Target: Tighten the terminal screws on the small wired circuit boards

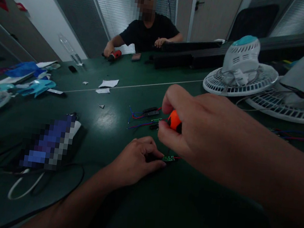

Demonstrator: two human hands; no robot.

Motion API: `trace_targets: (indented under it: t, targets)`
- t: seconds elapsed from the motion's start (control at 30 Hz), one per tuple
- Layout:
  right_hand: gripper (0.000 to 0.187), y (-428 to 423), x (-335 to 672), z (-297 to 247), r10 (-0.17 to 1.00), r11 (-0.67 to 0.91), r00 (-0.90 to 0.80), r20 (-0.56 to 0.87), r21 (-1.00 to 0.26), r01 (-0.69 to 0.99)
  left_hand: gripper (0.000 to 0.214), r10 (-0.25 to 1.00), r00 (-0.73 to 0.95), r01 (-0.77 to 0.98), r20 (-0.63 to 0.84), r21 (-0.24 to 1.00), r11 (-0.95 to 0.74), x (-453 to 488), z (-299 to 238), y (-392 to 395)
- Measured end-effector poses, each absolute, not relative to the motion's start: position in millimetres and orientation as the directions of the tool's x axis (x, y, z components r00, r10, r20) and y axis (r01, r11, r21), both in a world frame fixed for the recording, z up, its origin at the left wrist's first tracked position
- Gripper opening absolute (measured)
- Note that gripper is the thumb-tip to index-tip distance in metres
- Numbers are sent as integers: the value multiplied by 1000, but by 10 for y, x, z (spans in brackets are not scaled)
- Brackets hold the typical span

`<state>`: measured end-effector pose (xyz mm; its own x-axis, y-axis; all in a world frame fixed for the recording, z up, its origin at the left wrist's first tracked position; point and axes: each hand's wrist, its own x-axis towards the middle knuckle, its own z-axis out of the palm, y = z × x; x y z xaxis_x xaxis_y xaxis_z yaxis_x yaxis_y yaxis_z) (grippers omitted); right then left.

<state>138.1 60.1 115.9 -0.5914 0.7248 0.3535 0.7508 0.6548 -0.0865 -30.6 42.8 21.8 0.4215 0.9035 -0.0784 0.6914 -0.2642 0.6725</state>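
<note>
My left hand (137, 159) rests low over the table, thumb and fingertips closed on the left end of a small green circuit board (168, 158). A red wire runs from the board's right end, partly hidden under my right hand. My right hand (204, 125) is wrapped round an orange and black screwdriver handle (175, 121), held upright above the board. The thin shaft points down at the board; whether its tip sits in a screw is too small to tell. Just beyond lie dark modules (151, 111) with red and blue wires.
White fan parts with blue caps (241, 62) stand at the right. A blurred-out device (49, 141) with cables lies at the left, near blue plastic wrapping (38, 86). Across the green table (105, 122), a person's hand touches a red power drill (115, 56). A clear bottle (70, 49) stands far left.
</note>
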Motion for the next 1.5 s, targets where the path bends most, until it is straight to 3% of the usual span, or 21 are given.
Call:
trace_targets:
  t: [0.07,0.27,0.43,0.7,1.03,1.23,1.4,1.5]
  targets:
    - [10,593,1385,1173,733,644,-589,340,-69,762,14,905,419,688,-79,678,-259,-305,210,425]
    - [35,596,1377,1204,733,624,-560,385,-54,780,13,905,415,673,-98,702,-233,-303,206,422]
    - [15,592,1394,1196,730,636,-579,362,-52,770,14,896,421,694,-143,687,-217,-286,258,427]
    - [24,566,1400,1187,729,659,-579,365,-148,737,13,890,434,703,-142,671,-236,-288,256,433]
    - [8,541,1389,1188,731,662,-577,363,-174,729,9,897,431,630,-98,744,-221,-284,244,415]
    - [33,551,1394,1231,749,625,-563,349,-93,775,11,903,417,666,-106,711,-225,-288,239,423]
    - [12,580,1397,1223,736,646,-598,318,-66,761,13,902,418,686,-111,690,-233,-294,246,433]
    - [12,566,1404,1215,716,673,-626,307,-65,737,12,900,420,683,-113,692,-232,-294,258,431]
